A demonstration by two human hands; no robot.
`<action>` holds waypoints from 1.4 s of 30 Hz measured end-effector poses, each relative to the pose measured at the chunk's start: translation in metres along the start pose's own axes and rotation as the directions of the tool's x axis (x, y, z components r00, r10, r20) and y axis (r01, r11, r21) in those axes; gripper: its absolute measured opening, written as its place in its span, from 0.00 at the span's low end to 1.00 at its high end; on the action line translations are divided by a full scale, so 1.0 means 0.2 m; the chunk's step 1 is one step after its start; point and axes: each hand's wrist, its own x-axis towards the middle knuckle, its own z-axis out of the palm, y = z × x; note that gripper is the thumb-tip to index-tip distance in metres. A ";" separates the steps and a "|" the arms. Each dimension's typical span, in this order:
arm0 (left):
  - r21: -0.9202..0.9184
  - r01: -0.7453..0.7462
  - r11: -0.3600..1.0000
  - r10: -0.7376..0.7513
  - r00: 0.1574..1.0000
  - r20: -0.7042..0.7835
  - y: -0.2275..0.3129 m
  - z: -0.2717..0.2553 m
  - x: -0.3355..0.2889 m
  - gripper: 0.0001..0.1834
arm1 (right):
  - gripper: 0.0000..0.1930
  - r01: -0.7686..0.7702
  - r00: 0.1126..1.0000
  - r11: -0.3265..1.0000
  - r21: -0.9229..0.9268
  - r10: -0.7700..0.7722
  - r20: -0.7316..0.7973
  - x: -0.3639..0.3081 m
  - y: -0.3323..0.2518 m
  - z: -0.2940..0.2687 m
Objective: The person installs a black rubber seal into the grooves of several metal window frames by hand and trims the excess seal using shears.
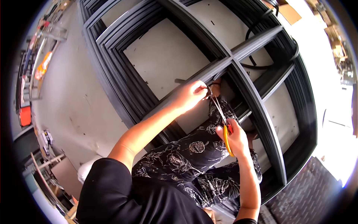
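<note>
My right hand [237,140] is closed round a pair of scissors [226,141] with yellow and red handles. Their long metal blades point up and away, with the tips beside the fingers of my left hand [193,96]. Those fingers are pinched on a small dark piece [209,92], too small to make out its kind. Both hands are over a stack of dark grey metal frames [209,71], close to where two of the top frame's bars cross. My left forearm passes above one of the bars.
Black cord or tubing [257,67] loops over the frames at the upper right. My legs in patterned trousers [186,156] are among the bars. Pale floor [78,93] with scraps lies to the left, beside a rack [41,52] of materials. Dark paving [305,190] is at the lower right.
</note>
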 end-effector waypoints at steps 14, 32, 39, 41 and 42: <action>0.040 -0.261 0.965 0.264 0.945 -0.194 -0.06 0.08 0.03 0.05 | 0.34 0.059 0.996 0.998 0.004 -0.059 0.061 0.27 -0.06 0.03; -0.073 -0.030 0.997 0.027 0.999 -0.041 -0.04 0.03 0.06 0.09 | 0.30 0.042 0.997 0.998 0.055 -0.046 0.070 0.30 0.02 -0.01; -0.178 -0.024 0.984 0.022 1.000 -0.013 -0.07 0.01 0.07 0.10 | 0.27 0.051 0.996 0.998 -0.032 -0.048 0.074 0.30 0.01 -0.02; -0.315 0.044 0.948 -0.031 0.999 0.044 -0.04 0.01 0.06 0.10 | 0.27 0.062 0.995 0.998 -0.024 -0.060 0.076 0.30 0.01 -0.01; -0.306 0.070 0.949 -0.054 0.997 0.060 -0.02 0.00 0.05 0.11 | 0.26 0.076 0.994 0.997 -0.015 -0.074 0.079 0.30 0.02 -0.01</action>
